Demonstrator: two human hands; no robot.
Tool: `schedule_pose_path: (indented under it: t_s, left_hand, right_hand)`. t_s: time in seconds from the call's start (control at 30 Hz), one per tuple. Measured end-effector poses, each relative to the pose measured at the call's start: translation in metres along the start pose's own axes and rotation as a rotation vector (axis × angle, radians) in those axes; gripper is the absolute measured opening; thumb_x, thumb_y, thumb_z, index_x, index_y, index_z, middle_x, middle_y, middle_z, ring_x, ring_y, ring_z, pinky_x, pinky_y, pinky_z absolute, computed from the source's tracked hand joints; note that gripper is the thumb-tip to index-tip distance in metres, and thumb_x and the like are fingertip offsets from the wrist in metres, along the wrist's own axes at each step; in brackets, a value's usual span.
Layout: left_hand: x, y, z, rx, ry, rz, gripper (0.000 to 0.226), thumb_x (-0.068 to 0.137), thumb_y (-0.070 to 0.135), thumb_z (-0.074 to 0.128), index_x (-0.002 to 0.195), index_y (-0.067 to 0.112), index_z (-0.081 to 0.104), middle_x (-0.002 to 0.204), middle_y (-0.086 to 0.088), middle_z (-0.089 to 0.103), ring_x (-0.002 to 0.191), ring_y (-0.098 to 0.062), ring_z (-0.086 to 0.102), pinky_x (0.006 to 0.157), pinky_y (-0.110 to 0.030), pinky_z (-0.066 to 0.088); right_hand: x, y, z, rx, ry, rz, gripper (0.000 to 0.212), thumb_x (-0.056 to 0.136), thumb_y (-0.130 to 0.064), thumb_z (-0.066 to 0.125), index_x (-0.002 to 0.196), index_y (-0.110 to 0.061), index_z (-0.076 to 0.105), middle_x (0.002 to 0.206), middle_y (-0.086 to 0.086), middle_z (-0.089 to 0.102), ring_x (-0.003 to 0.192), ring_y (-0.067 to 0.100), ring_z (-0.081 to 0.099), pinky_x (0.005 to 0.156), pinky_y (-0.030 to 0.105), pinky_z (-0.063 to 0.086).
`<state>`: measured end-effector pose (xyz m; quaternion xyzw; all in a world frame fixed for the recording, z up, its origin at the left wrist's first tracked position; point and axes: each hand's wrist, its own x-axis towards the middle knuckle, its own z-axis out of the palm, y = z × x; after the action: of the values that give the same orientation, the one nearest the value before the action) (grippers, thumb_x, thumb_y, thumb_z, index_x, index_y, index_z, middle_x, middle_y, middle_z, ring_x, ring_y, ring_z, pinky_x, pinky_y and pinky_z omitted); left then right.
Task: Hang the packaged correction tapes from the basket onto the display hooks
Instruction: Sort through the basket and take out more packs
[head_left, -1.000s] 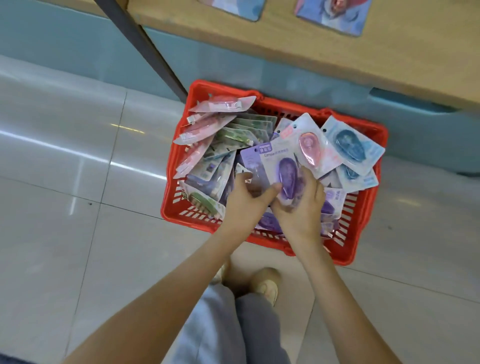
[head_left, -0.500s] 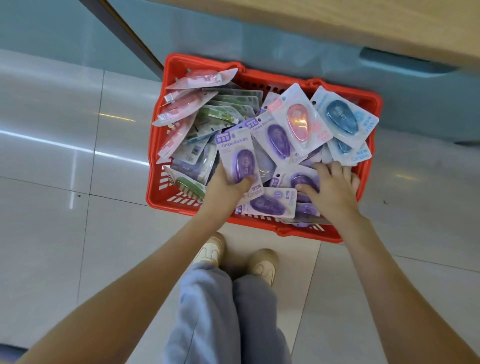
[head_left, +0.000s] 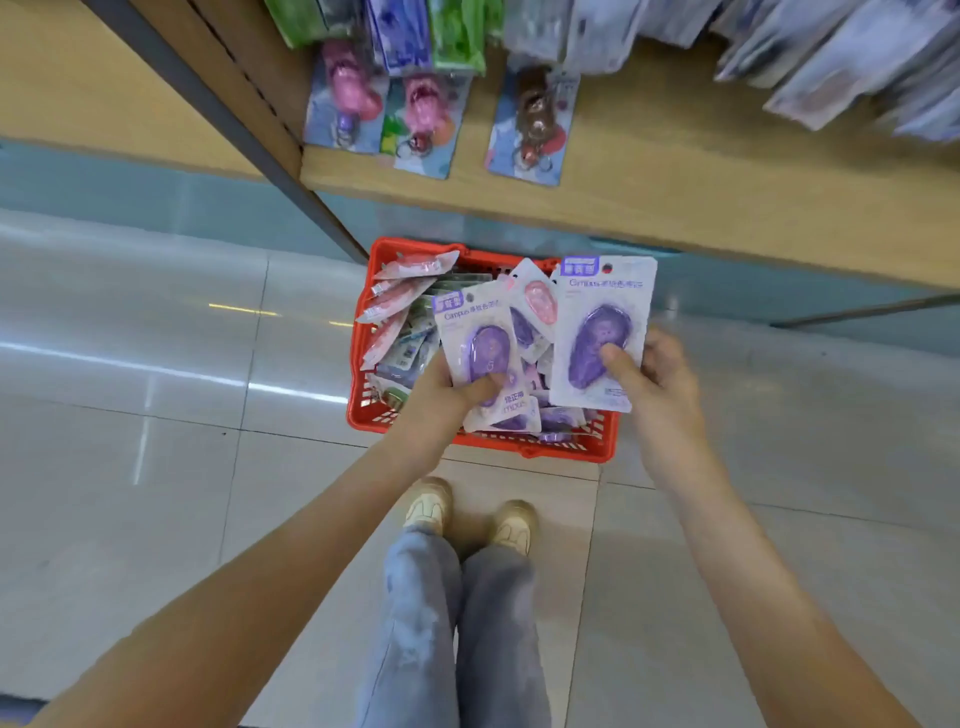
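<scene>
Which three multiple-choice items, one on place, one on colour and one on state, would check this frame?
1. Where does the basket stand?
A. on a table
B. on the floor
C. on a cart

2. What colour is the tape inside the right-hand pack?
A. purple
B. green
C. yellow

3. What is the left hand doing?
A. hanging open
B. gripping a second pack
C. lifting a box

Key: 1 B, the basket sits on the tiles in front of the person's shoes. 2 A, the right hand holds the pack face up, with its thumb on the purple tape. 3 B, the thumb presses on the front of that pack.
</scene>
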<state>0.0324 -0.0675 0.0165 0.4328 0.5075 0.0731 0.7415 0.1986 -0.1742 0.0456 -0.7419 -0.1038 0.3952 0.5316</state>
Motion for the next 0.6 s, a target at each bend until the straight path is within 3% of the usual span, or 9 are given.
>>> schedule_pose_path:
  t_s: [0.13, 0.2, 0.3, 0.37, 0.47, 0.53, 0.6]
  left_hand:
    - [-0.080, 0.105, 0.019, -0.039, -0.079, 0.125, 0.053, 0.078, 0.018, 0.069, 0.129, 0.009, 0.055, 0.121, -0.016, 0.067, 0.110, -0.031, 0.064, 0.091, -0.044, 0.053]
    - [-0.122, 0.157, 0.024, -0.006, -0.058, 0.207, 0.054, 0.076, 0.017, 0.073, 0.127, 0.008, 0.056, 0.117, -0.013, 0.069, 0.109, -0.031, 0.066, 0.090, -0.043, 0.055]
    - [-0.185, 0.229, 0.028, 0.033, 0.014, 0.331, 0.042, 0.079, 0.002, 0.076, 0.115, 0.016, 0.059, 0.105, -0.002, 0.073, 0.100, -0.023, 0.070, 0.081, -0.035, 0.057]
    - [-0.222, 0.274, 0.031, 0.084, 0.055, 0.449, 0.040, 0.081, -0.004, 0.073, 0.108, 0.023, 0.059, 0.100, 0.006, 0.073, 0.095, -0.014, 0.070, 0.082, -0.032, 0.057]
    - [-0.272, 0.337, 0.034, 0.163, 0.095, 0.628, 0.049, 0.077, 0.004, 0.079, 0.119, 0.015, 0.056, 0.108, 0.005, 0.070, 0.094, -0.006, 0.068, 0.086, -0.028, 0.055]
    - [-0.303, 0.378, 0.035, 0.192, 0.106, 0.752, 0.049, 0.079, 0.002, 0.078, 0.121, 0.013, 0.054, 0.105, 0.008, 0.068, 0.088, 0.004, 0.066, 0.080, -0.019, 0.051]
    - [-0.333, 0.414, 0.038, 0.233, 0.091, 0.859, 0.048, 0.081, 0.002, 0.075, 0.123, 0.011, 0.054, 0.107, 0.009, 0.068, 0.092, 0.005, 0.066, 0.080, -0.014, 0.049]
  right_hand:
    - [-0.050, -0.116, 0.010, 0.140, -0.095, -0.004, 0.012, 0.092, -0.006, 0.061, 0.090, -0.017, 0.056, 0.080, -0.006, 0.071, 0.077, 0.012, 0.064, 0.071, 0.027, 0.051]
    - [-0.076, -0.174, 0.011, 0.121, -0.135, -0.042, 0.009, 0.093, -0.009, 0.060, 0.091, -0.016, 0.055, 0.077, -0.005, 0.070, 0.074, 0.011, 0.064, 0.070, 0.028, 0.050]
    - [-0.113, -0.258, 0.007, 0.046, -0.220, -0.169, 0.012, 0.094, -0.011, 0.060, 0.103, -0.016, 0.054, 0.092, 0.000, 0.066, 0.085, 0.015, 0.063, 0.076, 0.030, 0.051]
    - [-0.135, -0.312, 0.005, -0.096, -0.231, -0.320, 0.035, 0.094, -0.010, 0.061, 0.125, -0.017, 0.049, 0.105, -0.009, 0.059, 0.097, 0.011, 0.059, 0.087, 0.029, 0.049]
    - [-0.168, -0.388, 0.001, -0.219, -0.246, -0.650, 0.073, 0.091, -0.007, 0.063, 0.148, -0.026, 0.022, 0.122, -0.017, 0.045, 0.106, -0.008, 0.049, 0.101, 0.022, 0.041]
    - [-0.189, -0.431, 0.001, -0.348, -0.237, -0.874, 0.077, 0.088, -0.016, 0.065, 0.147, -0.033, 0.018, 0.127, -0.008, 0.038, 0.107, -0.022, 0.036, 0.105, 0.015, 0.032]
    - [-0.207, -0.469, 0.001, -0.425, -0.184, -1.020, 0.076, 0.090, -0.018, 0.067, 0.149, -0.030, 0.021, 0.122, -0.001, 0.036, 0.102, -0.029, 0.031, 0.100, 0.008, 0.030]
